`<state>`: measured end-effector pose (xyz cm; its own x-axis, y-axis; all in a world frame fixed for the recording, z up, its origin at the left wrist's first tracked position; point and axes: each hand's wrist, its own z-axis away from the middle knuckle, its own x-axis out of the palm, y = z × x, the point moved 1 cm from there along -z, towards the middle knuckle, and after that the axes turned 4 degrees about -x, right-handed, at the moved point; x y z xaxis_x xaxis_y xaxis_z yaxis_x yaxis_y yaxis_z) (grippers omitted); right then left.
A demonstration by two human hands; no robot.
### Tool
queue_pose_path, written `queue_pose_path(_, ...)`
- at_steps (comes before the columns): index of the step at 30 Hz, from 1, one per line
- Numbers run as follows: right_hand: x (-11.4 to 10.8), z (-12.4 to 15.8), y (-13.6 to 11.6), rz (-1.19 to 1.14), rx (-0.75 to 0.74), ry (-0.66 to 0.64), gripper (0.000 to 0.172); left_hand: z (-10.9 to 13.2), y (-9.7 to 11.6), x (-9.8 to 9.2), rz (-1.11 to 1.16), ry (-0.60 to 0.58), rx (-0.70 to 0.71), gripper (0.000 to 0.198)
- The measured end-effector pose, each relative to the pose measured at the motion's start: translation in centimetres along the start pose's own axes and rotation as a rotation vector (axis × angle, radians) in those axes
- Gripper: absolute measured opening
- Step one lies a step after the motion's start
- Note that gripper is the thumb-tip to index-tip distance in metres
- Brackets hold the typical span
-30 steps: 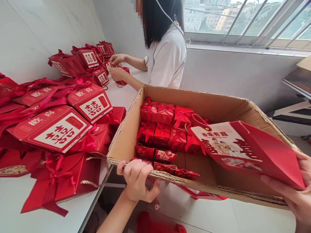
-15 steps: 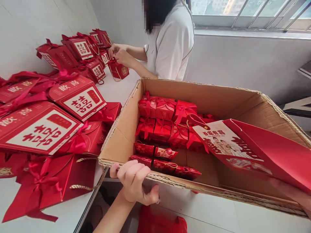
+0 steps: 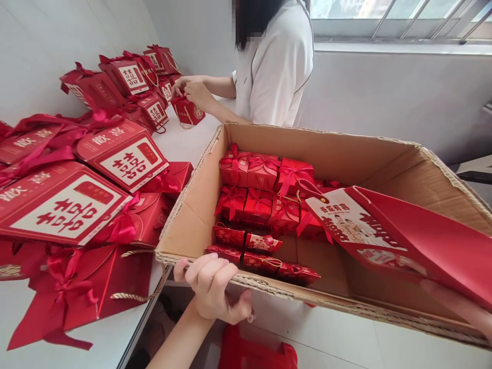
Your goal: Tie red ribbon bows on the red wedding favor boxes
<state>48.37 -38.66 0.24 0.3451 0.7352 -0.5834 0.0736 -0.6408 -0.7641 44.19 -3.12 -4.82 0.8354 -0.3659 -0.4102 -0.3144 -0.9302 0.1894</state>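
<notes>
My left hand (image 3: 213,287) is closed over the near rim of a cardboard box (image 3: 392,302), fingers inside and thumb below. Several small red gift boxes (image 3: 261,202) with ribbon bows sit in rows at the left of its inside. Nearer my left hand, thinner red packets with gold cords (image 3: 261,261) stand on edge. At the right edge, my right hand (image 3: 457,307) is partly seen under a large red gift bag (image 3: 430,236) and holds it tilted over the box. The bag has a white printed panel and a ribbon handle. Most of that hand's grip is hidden.
On the white table (image 3: 184,143), red gift boxes (image 3: 69,210) are piled at the left. Across it, a co-worker in a white shirt (image 3: 277,77) handles a small red box (image 3: 188,110). A red plastic stool (image 3: 257,353) stands below.
The gift bag has tipped slightly, and my right hand's finger shows more along its underside. My left hand stays on the rim. The co-worker's hands shift slightly around the small box.
</notes>
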Motion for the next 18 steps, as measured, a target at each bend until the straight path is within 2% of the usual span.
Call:
queue_pose_path(3, 0.4, 0.0, -1.0, -0.028, -0.003, 0.013, 0.078, 0.0, 0.0, -0.1, 0.003, -0.038, -0.017, 0.029)
queue_pose_path(7, 1.1, -0.1, -2.5, -0.144, -0.096, -0.14, 0.077, -0.4, 0.2, -0.4, 0.017, -0.086, -0.039, 0.031)
queue_pose_path(10, 1.4, -0.2, -3.3, -0.159, -0.16, -0.26, 0.072, -0.9, 0.3, -0.8, 0.03, -0.165, -0.07, 0.036)
queue_pose_path(15, 1.0, -0.1, -4.4, -0.206, -0.103, -0.367, 0.07, -1.4, 0.5, -2.1, 0.055, -0.306, -0.098, 0.045)
queue_pose_path(18, 0.7, 0.1, -4.8, -0.262, -0.094, -0.353, 0.076, -2.5, 1.5, -2.7, 0.045, -0.429, -0.25, 0.042)
